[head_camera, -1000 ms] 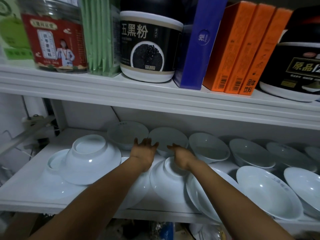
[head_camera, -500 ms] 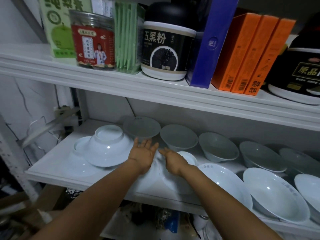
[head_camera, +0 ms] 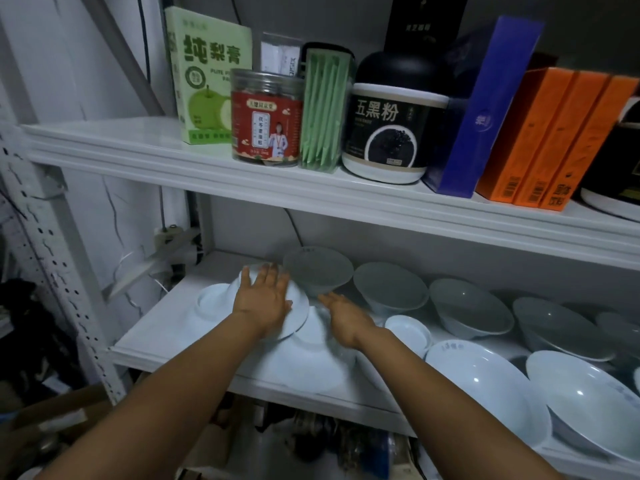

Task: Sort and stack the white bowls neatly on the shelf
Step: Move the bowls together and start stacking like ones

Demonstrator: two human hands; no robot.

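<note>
Head view: stacking is judged barely begun. On the lower shelf [head_camera: 156,327] an inverted white bowl [head_camera: 300,308] is pressed by the flat, straight-fingered left hand [head_camera: 263,299]. The right hand [head_camera: 346,320] is held outstretched, grasping nothing, over a second inverted bowl [head_camera: 311,358]. Next, one bowl must be gripped and nested.

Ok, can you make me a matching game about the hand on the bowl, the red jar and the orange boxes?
Things:
1. left hand
2. red-labelled clear plastic jar
3. three orange cardboard boxes

Places:
a. right of the tall blue box
b. flat on an upside-down white bowl
c. next to the green pear carton

Pairs: 1-b, 2-c, 3-a.
</note>
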